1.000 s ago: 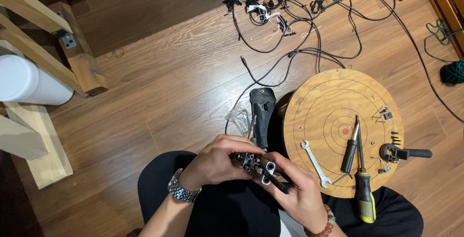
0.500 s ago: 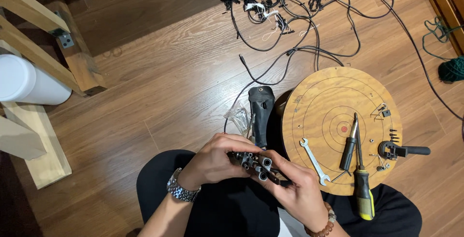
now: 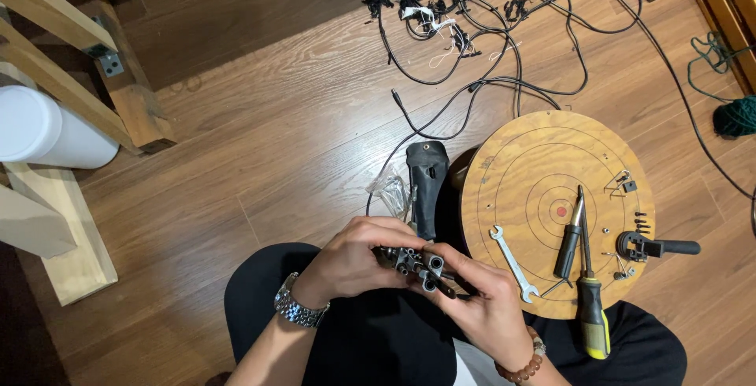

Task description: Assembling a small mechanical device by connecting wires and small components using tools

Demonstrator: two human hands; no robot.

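viewpoint: one camera worn on the head, above the seated person's lap.
direction: it faces almost straight down at the wooden floor (image 3: 260,157), tilted slightly forward.
nearness: close to the left hand (image 3: 354,264) and right hand (image 3: 488,307), which sit low and centre; the round wooden board (image 3: 520,173) lies just right of them.
reach: the far edge takes in tangled cables (image 3: 472,31), the left edge a wooden frame (image 3: 71,47).
shared views: only this single view.
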